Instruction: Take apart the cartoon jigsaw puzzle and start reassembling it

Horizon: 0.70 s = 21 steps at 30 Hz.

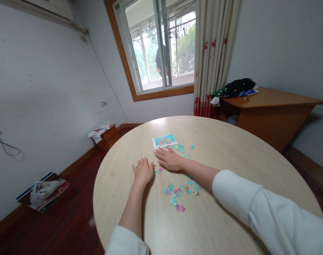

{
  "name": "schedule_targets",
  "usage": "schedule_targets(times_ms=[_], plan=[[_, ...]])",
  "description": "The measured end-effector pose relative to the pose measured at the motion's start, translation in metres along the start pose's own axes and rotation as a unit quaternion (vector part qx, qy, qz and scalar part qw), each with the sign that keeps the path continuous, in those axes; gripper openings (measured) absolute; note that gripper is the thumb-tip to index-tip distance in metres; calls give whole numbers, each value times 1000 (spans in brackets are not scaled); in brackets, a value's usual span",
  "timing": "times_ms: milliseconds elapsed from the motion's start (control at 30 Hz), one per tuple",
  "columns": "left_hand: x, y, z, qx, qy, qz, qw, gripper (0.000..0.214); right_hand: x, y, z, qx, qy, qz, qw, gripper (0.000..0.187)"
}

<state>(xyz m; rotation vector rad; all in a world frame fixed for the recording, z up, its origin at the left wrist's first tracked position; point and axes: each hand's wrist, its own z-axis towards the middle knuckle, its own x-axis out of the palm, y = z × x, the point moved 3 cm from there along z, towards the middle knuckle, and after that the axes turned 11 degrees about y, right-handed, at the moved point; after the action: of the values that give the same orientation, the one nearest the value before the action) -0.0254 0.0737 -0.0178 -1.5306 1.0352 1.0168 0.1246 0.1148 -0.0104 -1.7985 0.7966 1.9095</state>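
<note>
My left hand (143, 172) rests palm down on the table, fingers spread, with a few small puzzle pieces (158, 170) by its thumb side. What lies beneath its fingertips is hidden. Stretched out flat, my right hand (170, 159) lies just below a printed picture card (165, 141) in turquoise with pink and yellow figures. Some turquoise puzzle pieces (180, 146) show between the card and my right forearm. Closer to me lies a loose scatter of turquoise, pink and yellow puzzle pieces (177, 191), partly behind the right forearm. Neither hand visibly grips anything.
The round pale wooden table (225, 148) fills the middle. A brown desk (278, 101) with dark cloth (239, 86) stands back right, beside a curtain (214, 46). On the floor at left are a flattened box with a plastic bag (43, 191) and a small wooden cabinet (110, 136).
</note>
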Motion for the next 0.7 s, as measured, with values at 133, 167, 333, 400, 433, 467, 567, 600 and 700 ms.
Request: schedule_targets(times_ms=[133,167,333,400,433,467,567,600,700], plan=[[1,-4,-3,15,17,18,1000,56,10,-16,0,17,43,12,999,57],[2,-6,-4,18,24,21,999,57,9,-22,-4,27,47,13,998,57],[5,-16,-12,35,45,43,997,59,-2,-50,-31,71,60,11,996,62],[5,-21,-15,43,52,52,996,59,-5,-61,-41,85,58,5,995,62],[6,-23,-17,48,58,56,996,59,-6,-67,-45,92,54,4,994,61],[6,-26,-18,52,64,61,995,58,-6,-72,-49,97,49,3,994,60],[6,-33,-23,62,82,72,992,58,-5,-83,-55,108,34,2,994,58],[6,-35,-24,63,86,75,991,58,-5,-84,-55,108,30,-1,994,58],[6,-39,-27,64,96,81,990,59,-7,-79,-50,102,19,-20,994,56]])
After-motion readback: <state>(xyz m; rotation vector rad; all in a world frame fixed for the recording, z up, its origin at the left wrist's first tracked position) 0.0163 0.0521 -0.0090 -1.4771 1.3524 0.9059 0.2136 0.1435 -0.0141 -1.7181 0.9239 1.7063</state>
